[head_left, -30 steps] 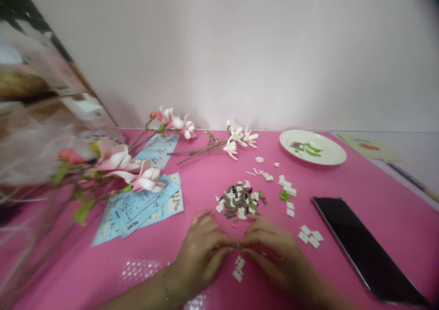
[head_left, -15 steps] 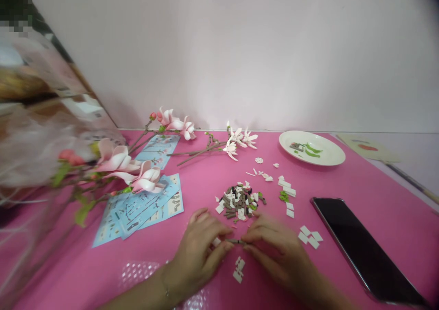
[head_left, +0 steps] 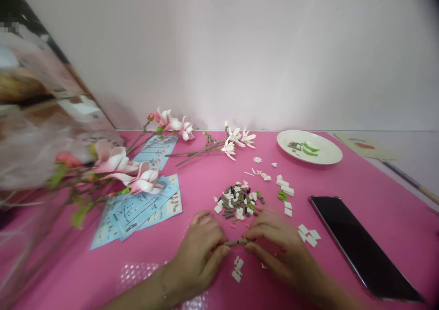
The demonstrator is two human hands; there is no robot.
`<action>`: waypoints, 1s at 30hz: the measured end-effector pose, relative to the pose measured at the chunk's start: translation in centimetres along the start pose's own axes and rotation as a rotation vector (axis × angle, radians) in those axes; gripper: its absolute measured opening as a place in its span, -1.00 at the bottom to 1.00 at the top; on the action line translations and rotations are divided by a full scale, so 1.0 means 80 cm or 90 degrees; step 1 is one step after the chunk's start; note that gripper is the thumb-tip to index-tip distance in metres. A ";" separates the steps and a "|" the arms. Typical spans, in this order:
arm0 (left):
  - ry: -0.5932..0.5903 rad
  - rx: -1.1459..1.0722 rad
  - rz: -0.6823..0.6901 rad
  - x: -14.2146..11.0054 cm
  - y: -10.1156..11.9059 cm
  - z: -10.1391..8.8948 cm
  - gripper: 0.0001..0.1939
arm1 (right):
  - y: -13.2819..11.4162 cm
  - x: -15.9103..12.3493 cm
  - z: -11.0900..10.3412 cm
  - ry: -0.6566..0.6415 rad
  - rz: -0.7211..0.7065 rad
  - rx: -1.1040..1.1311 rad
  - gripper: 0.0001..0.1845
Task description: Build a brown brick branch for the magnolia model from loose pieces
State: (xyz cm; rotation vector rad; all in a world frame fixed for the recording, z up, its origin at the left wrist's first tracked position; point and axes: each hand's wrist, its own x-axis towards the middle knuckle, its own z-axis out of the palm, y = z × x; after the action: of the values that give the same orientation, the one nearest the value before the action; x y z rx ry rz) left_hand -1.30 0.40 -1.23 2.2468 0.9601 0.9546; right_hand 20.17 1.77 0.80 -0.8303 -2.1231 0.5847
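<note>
Between my hands lies a thin grey-brown toy branch piece [head_left: 236, 243] with a dark band near its middle. My left hand [head_left: 201, 250] pinches its left end between thumb and fingers, and my right hand [head_left: 274, 241] pinches the right end. Just beyond my fingertips is a heap of small building pieces [head_left: 238, 201] in brown, white, black and green. A few white pieces [head_left: 237, 269] lie on the pink tabletop [head_left: 212, 182] below the branch piece. More white tiles [head_left: 308, 235] sit to the right of my right hand.
Pink toy magnolias [head_left: 146, 178] lie over blue instruction sheets [head_left: 137, 214] at left. White toy flowers [head_left: 234, 138] rest at the back. A white plate [head_left: 329, 157] holds green pieces. A dark phone [head_left: 360, 246] lies at right; bubble wrap [head_left: 142, 273] is near my left forearm.
My hands have drawn slightly apart, so more of the branch piece shows between them. Both still grip it. The whole view has shifted a little.
</note>
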 end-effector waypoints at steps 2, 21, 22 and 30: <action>-0.031 -0.003 0.013 0.000 0.003 -0.001 -0.72 | -0.002 0.000 0.000 -0.013 0.008 0.011 -0.93; -0.061 0.006 0.056 -0.003 0.004 0.002 -0.81 | -0.002 -0.008 0.009 -0.067 0.034 0.023 -0.90; -0.060 0.006 0.059 -0.003 0.004 0.002 -0.82 | -0.002 -0.009 0.009 -0.066 0.033 0.022 -0.90; -0.049 0.010 0.064 -0.003 0.003 0.004 -0.80 | -0.004 -0.007 0.012 -0.044 0.026 0.036 -0.89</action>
State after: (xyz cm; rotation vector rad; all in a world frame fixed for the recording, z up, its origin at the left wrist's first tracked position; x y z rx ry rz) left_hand -1.09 0.05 -1.37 2.3467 0.8303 0.8980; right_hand 19.60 1.05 0.14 -0.8342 -2.1455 0.7017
